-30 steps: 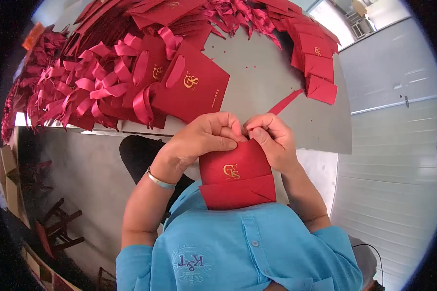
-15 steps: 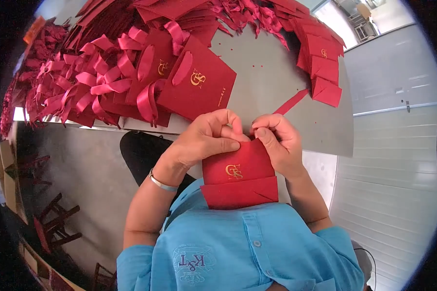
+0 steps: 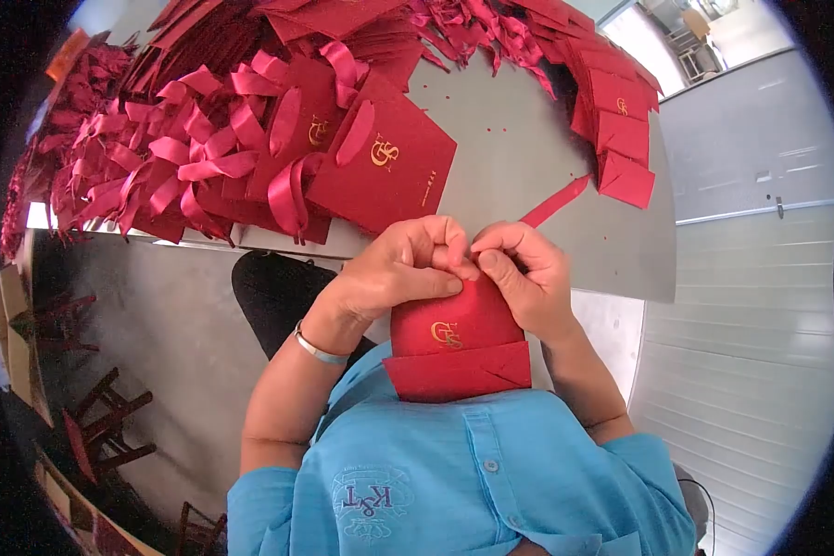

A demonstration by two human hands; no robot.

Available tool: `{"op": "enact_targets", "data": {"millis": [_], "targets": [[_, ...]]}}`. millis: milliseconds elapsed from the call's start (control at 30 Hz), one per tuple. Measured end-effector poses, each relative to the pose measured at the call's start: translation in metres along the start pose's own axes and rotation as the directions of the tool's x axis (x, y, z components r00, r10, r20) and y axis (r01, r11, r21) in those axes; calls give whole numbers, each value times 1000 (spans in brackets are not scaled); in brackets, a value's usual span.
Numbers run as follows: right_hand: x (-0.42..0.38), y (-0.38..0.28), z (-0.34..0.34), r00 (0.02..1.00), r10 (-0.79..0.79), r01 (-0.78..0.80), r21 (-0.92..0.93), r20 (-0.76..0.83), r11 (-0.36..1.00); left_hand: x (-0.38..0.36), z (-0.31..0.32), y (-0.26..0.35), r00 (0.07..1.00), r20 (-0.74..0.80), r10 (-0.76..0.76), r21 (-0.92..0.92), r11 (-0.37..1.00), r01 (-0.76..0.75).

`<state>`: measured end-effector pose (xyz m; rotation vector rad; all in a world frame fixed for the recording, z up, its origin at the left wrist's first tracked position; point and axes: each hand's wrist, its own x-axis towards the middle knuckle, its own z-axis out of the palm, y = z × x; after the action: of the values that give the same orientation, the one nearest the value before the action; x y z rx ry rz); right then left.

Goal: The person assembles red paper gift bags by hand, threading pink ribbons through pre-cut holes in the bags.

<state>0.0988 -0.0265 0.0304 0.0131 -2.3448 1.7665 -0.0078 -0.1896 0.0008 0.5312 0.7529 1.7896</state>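
A small red paper gift bag (image 3: pixel 459 329) with a gold monogram lies against the blue shirt, its folded bottom towards me. My left hand (image 3: pixel 412 264) grips the bag's top edge, thumb on the front and fingers curled. At the right of that edge, my right hand (image 3: pixel 526 273) is closed with thumb and index finger pinched together; the bit between the fingertips is too small to make out. A red ribbon (image 3: pixel 558 201) stretches over the table from behind my right hand.
Finished-looking bags with pink ribbon handles (image 3: pixel 385 153) pile up on the left of the grey table (image 3: pixel 621 250). Flat red bags (image 3: pixel 624 130) overlap along its right side. Loose ribbons (image 3: pixel 482 32) lie at the back. A wooden stool (image 3: pixel 111 422) stands on the floor at left.
My right hand's fingertips have shifted slightly left towards my left hand, over the bag's top edge. The bag stays in nearly the same place.
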Motion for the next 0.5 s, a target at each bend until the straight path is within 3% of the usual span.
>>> {"op": "enact_targets", "data": {"millis": [200, 367, 433, 500], "targets": [[0, -3, 3, 1000, 23, -23, 36, -3, 999, 0, -2, -2, 1000, 15, 26, 25, 999, -26], [1, 3, 0, 1000, -10, 10, -37, 2, 999, -2, 1, -1, 1000, -15, 17, 26, 1000, -17], [-1, 4, -3, 999, 27, -28, -33, -31, 999, -3, 4, 0, 983, -184, 19, 89, 996, -2], [-2, 6, -3, 996, 65, -67, -25, -60, 997, -4, 7, 2, 982, -187, 28, 96, 995, -10]]}}
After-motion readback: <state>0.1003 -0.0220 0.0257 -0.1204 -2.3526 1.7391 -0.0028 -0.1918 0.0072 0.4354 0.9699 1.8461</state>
